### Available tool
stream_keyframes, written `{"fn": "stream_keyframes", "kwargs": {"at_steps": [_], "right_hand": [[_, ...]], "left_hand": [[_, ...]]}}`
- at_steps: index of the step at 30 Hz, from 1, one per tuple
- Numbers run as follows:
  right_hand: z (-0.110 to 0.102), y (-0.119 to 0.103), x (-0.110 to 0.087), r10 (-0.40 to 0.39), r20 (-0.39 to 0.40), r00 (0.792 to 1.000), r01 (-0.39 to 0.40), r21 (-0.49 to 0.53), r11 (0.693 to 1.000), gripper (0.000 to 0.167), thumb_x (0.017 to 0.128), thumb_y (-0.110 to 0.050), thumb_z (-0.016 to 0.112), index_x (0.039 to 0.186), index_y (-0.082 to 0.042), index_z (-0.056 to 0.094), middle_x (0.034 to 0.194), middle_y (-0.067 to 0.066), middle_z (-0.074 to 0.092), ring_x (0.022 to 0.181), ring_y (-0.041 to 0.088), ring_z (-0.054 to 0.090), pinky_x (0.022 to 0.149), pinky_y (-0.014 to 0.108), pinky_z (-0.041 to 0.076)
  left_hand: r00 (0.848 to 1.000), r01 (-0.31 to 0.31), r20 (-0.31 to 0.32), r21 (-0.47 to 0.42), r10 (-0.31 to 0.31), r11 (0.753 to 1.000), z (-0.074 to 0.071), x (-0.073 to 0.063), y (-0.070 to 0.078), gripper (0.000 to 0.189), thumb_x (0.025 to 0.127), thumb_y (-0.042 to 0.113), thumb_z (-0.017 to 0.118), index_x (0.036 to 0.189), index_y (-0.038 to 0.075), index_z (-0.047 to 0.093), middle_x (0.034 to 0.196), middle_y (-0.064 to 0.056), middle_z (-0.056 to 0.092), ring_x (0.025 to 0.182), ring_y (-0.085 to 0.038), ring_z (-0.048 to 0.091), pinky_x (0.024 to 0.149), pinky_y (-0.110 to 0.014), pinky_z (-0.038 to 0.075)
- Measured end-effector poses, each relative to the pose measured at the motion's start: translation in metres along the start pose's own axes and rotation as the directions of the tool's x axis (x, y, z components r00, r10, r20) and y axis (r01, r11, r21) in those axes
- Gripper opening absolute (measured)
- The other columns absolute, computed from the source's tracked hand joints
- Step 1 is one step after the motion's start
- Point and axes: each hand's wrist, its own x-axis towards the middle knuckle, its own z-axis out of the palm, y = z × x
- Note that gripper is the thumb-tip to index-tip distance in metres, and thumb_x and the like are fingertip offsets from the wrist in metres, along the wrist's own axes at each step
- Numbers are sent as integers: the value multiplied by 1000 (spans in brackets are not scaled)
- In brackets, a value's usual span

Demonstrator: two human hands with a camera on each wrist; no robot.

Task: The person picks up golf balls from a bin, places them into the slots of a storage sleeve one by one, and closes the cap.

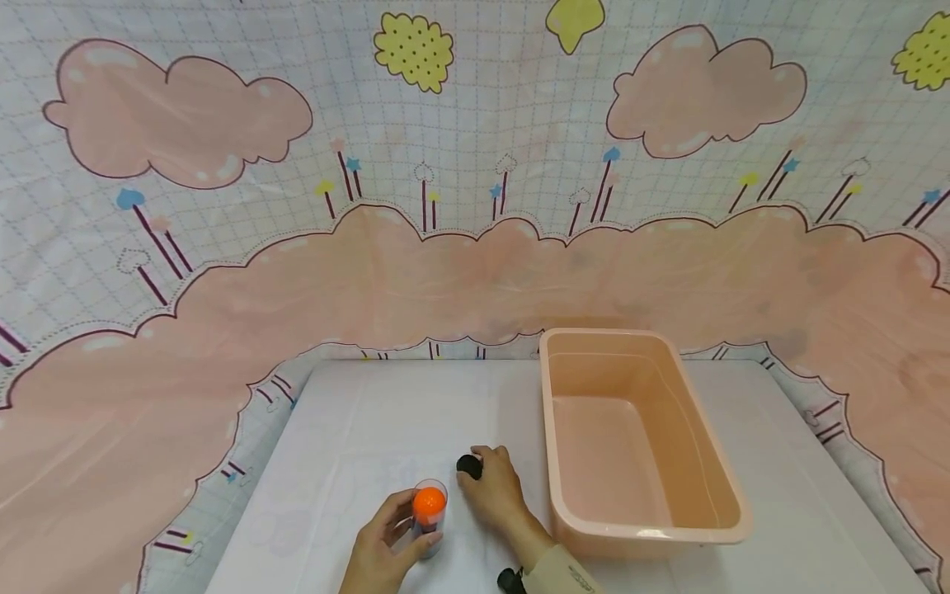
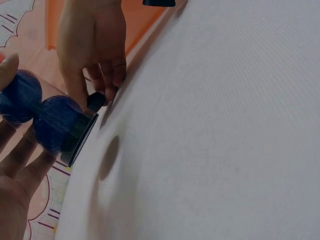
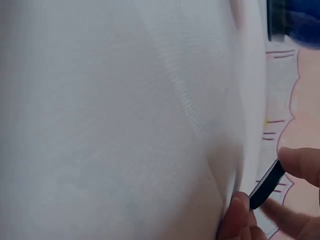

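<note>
My left hand [image 1: 380, 538] grips a clear tube [image 2: 49, 97] that stands upright over the white table. An orange ball [image 1: 429, 502] shows at its top. Lower in it, the left wrist view shows blue balls [image 2: 55, 122] and a black base [image 2: 76, 140]. To the right and a little farther away, my right hand [image 1: 493, 492] pinches a round black cap [image 1: 469, 467] between thumb and fingers. The cap [image 3: 267, 185] appears edge-on in the right wrist view, close over the table. A gap separates it from the tube in the head view.
A peach plastic basin [image 1: 646, 533] stands on the white table [image 1: 416, 412], just right of my right forearm. Behind the table hangs a patterned cloth [image 1: 460, 280] with clouds, which also runs along both sides. A black wrist device [image 1: 510, 580] sits at my right sleeve.
</note>
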Motion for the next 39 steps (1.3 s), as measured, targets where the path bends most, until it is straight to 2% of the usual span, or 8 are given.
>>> {"fn": "stream_keyframes", "kwargs": {"at_steps": [5,9,15,19,22,27,33,39], "right_hand": [[-10,1,-8,-58,66,996,55,55,997,41,92,-20,75,131,-9,70,102,12,55,83,16,51,75,31,47],[-17,-1,-14,-55,101,993,43,113,993,34,93,-22,75,126,-13,71,101,10,54,80,14,49,68,23,40],[-27,-3,-24,-67,150,986,36,201,979,35,94,-24,77,126,-14,66,107,10,60,86,13,59,70,23,48],[-35,-7,-30,-82,200,976,22,286,958,37,95,-24,77,125,-10,60,111,11,62,90,16,66,68,25,54],[-41,-10,-34,-81,223,971,3,331,944,36,95,-25,76,122,-13,57,114,12,61,91,17,68,66,25,55],[-49,-14,-42,-88,208,974,0,388,922,33,95,-24,76,124,-20,62,116,11,60,91,16,69,66,25,55],[-53,-15,-49,-81,155,985,5,440,898,28,96,-21,75,121,-13,66,115,11,63,92,14,68,72,21,55],[-54,-21,-55,-68,136,988,-20,554,832,28,97,-20,74,117,-7,60,115,15,65,99,16,71,84,18,57]], "left_hand": [[1000,-19,-3,14,19,1000,2,0,-2,54,80,19,90,127,24,64,127,1,71,117,-18,69,100,-39,58],[998,-65,3,8,65,998,3,1,-4,54,79,20,90,127,24,65,126,2,72,113,-8,68,99,-37,59],[996,-93,6,14,93,996,7,2,-7,54,80,19,90,127,28,66,128,7,71,113,-4,67,98,-36,59],[994,-105,4,14,105,994,8,3,-7,56,79,15,90,127,32,66,126,12,71,113,-5,67,96,-29,58],[993,-118,6,9,118,993,9,3,-7,58,78,14,91,126,34,67,125,15,71,112,-5,67,94,-26,57],[991,-136,16,9,136,991,9,4,-8,58,78,14,91,127,35,67,124,16,71,111,-4,67,94,-26,58],[985,-171,34,1,170,985,9,5,-8,57,80,13,89,129,30,66,123,11,72,110,-4,67,94,-26,58],[985,-166,39,-8,166,986,7,2,-9,56,80,13,89,128,32,66,123,12,72,110,-4,67,94,-26,57]]}}
